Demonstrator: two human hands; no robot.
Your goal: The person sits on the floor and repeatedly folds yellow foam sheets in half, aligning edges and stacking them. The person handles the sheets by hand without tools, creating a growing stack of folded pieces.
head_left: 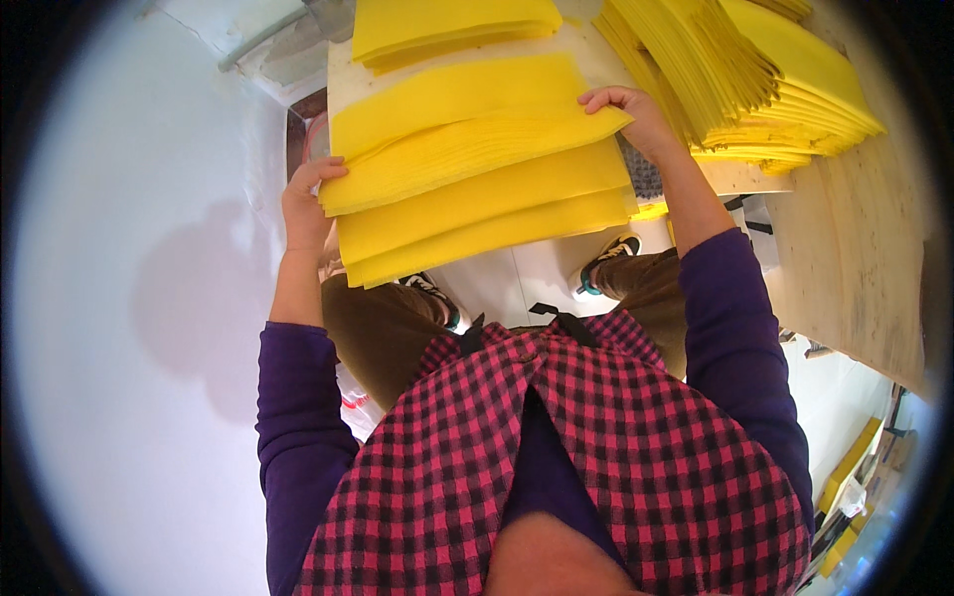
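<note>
left hand (pixel 306 204) is gripping the left edge of the yellow sheets (pixel 477 189), fingers curled | right hand (pixel 636 119) is pinching their right edge, centre frame | yellow stack (pixel 775 89) is resting on wooden board (pixel 855 258), upper right

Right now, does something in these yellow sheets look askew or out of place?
Yes. The yellow sheets between the left hand and right hand are slipped apart in steps, edges not aligned. The big stack at right also fans out unevenly. No damage shows.

Fingertips of both hands (pixel 477 169) under the yellow sheets (pixel 477 179); upper stack (pixel 447 25) edge-cropped.
</note>
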